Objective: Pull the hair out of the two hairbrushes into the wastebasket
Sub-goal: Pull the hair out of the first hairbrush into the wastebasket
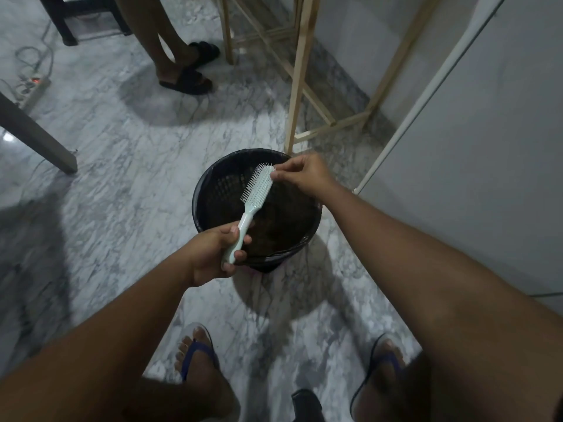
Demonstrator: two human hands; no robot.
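Note:
A pale green hairbrush (256, 190) is held over a black wastebasket (213, 190) lined with a dark bag. My left hand (213, 254) grips the brush by its handle, bristles facing left and up. My right hand (304, 175) pinches at the tip of the brush head with its fingertips. Whether hair is between those fingers is too fine to tell. Dark matter lies inside the basket. Only one hairbrush is in view.
The basket stands on a grey marble floor. A light wooden frame (297, 86) rises just behind it, a white door or panel (457, 147) to the right. Another person's legs in black sandals (185, 77) stand farther back. A power strip (33, 86) lies far left.

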